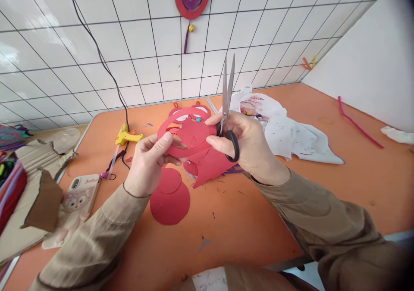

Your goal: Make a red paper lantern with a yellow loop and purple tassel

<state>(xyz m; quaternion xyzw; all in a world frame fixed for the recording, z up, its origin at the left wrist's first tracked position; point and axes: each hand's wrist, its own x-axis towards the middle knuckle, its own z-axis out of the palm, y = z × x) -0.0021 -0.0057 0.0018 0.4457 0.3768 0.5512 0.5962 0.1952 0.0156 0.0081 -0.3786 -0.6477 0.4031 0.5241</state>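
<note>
Above the orange table, a flat red paper ring (pixel 194 151) is stretched between my two hands. Its left edge is pinched by the thumb and fingers of my left hand (pixel 145 164). My right hand (pixel 254 146) carries black-handled scissors (pixel 225 107), blades pointing up and slightly apart, while its thumb and fingertips also hold the ring's right edge. Behind the ring lies a red paper shape with white parts and a small blue bell (pixel 198 120), partly covered. Below it are a pointed red paper scrap (pixel 215 167) and overlapping red paper discs (pixel 171 204).
A yellow glue gun (pixel 127 136) with a cord rests at the left, near a phone (pixel 80 192) and torn cardboard (pixel 43 200). A white plastic bag (pixel 284 129) and a magenta pipe cleaner (pixel 359 120) lie right. A red-framed ornament (pixel 193 13) hangs on the tiled wall.
</note>
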